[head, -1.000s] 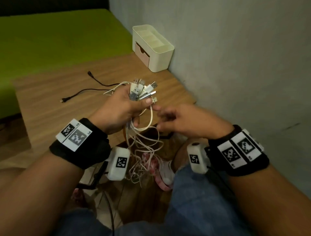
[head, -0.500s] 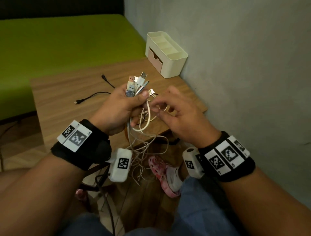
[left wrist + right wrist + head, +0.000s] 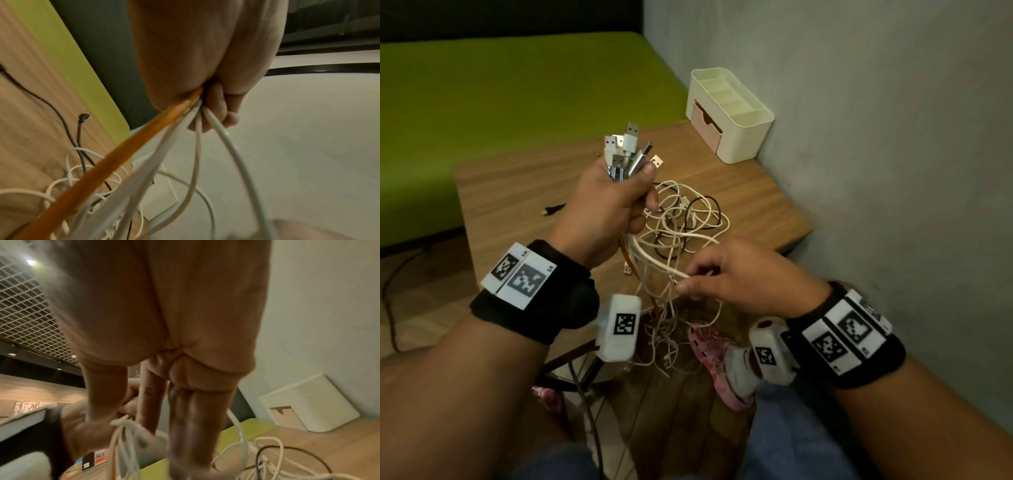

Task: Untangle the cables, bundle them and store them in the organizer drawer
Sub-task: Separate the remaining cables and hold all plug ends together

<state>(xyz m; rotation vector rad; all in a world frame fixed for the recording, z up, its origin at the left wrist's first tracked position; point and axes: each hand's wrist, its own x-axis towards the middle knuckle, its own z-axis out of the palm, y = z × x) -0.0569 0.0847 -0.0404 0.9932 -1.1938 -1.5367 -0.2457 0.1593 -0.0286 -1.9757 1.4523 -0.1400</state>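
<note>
The USB cables point(image 3: 674, 240), light, limp and snag-prone, are gripped by their plug ends in the fisted left hand point(image 3: 606, 209); one white strand is pinched by the right hand point(image 3: 739, 277); loops trail over the near table point(image 3: 517, 192) edge; best held near the plugs.

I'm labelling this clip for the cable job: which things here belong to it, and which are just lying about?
Belongs to the job:
- cable bunch, gripped by left hand
- white cable, pinched by right hand
- black cable
- organizer

Lying about:
- pink shoe
- green surface
</note>
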